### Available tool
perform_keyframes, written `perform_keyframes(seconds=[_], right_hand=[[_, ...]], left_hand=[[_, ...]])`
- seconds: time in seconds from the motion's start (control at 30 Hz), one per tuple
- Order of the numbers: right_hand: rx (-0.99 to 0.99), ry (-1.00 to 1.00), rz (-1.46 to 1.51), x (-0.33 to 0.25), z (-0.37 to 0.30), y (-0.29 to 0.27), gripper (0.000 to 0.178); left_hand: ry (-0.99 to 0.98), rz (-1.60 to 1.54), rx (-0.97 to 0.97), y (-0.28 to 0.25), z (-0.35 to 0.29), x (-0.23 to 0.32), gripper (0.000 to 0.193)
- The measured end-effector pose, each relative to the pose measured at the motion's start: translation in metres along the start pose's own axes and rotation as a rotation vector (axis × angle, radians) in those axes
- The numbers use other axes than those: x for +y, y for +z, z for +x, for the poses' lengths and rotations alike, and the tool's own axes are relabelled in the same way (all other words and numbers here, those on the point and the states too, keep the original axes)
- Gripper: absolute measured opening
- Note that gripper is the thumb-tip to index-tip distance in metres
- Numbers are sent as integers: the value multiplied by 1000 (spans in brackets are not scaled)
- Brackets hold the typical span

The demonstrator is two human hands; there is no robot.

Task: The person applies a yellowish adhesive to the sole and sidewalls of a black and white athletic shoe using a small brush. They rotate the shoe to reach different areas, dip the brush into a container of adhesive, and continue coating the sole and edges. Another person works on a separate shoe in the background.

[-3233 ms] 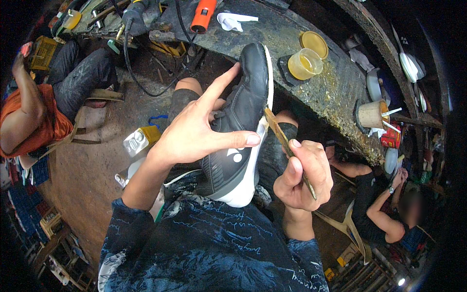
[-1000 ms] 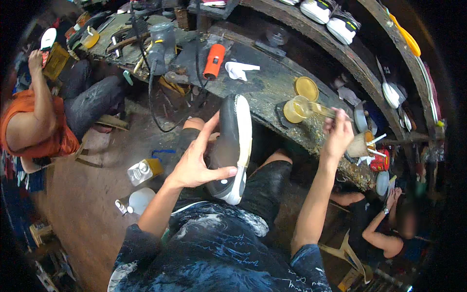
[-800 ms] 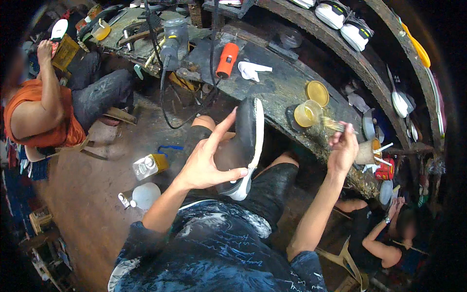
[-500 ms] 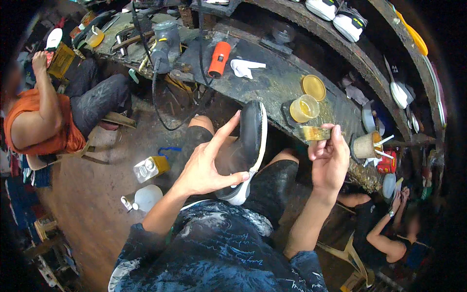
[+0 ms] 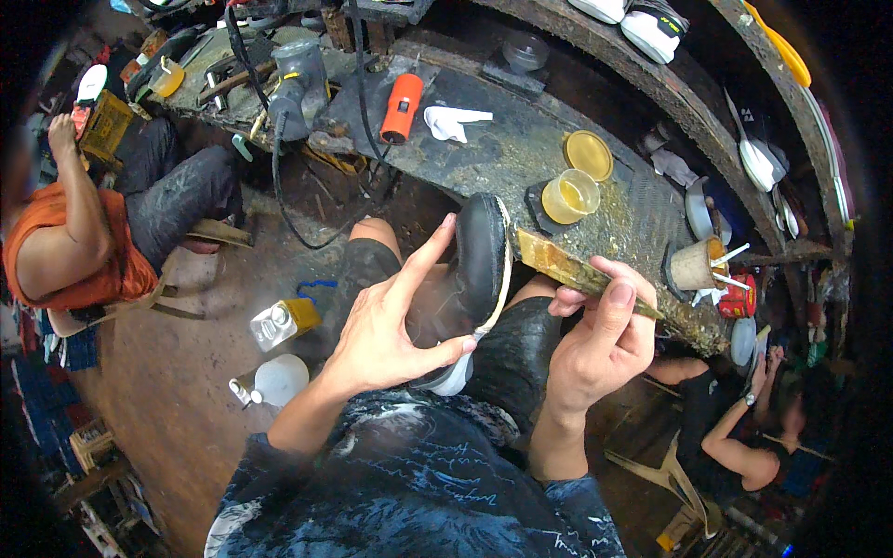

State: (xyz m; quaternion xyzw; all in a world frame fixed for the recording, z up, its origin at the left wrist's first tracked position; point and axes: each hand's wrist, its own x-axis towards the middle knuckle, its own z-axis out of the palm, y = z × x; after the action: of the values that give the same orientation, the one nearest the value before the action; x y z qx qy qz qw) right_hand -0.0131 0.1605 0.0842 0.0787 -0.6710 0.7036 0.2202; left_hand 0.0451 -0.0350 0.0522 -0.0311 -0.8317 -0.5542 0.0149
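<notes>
My left hand [image 5: 372, 325] grips a black shoe [image 5: 476, 246] over my lap, index finger and thumb spread along its near side. The shoe is turned so that the pale edge of its sole runs down its right side, with a grey-white heel at the bottom. In my right hand [image 5: 600, 349] is a flat, amber-stained glue brush [image 5: 563, 262], pinched between thumb and fingers. Its broad tip lies close beside the sole edge; I cannot tell if they touch. Beyond the brush, a clear plastic cup [image 5: 570, 197] of amber liquid stands on the bench.
On the dark bench [image 5: 521, 130] are a yellowish lid [image 5: 588, 155], a white cloth [image 5: 454, 123], an orange tool [image 5: 402, 108] and a beige pot [image 5: 693, 270]. Floor containers include a white jug [image 5: 281, 379]. People sit at left [image 5: 74, 232] and lower right [image 5: 744, 446]. Shoes fill the shelves.
My right hand has swung the brush left, from in front of the cup to beside the shoe's sole edge. My left hand keeps its hold on the shoe.
</notes>
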Motion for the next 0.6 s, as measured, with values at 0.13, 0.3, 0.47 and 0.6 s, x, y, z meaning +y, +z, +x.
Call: perform_keyframes(seconds=[0.13,0.3,0.47,0.6], right_hand=[[-11,-152,-117,1,-7,-1,26],[-35,-239,-183,0,-15,1,28],[-83,-265,-202,2,-13,-1,30],[-108,-363,-180,5,-8,-4,27]], left_hand=[[33,101,42,2,1,5,117],[-3,146,49,1,0,9,115],[36,179,73,1,1,10,114],[10,174,60,0,-1,12,113]])
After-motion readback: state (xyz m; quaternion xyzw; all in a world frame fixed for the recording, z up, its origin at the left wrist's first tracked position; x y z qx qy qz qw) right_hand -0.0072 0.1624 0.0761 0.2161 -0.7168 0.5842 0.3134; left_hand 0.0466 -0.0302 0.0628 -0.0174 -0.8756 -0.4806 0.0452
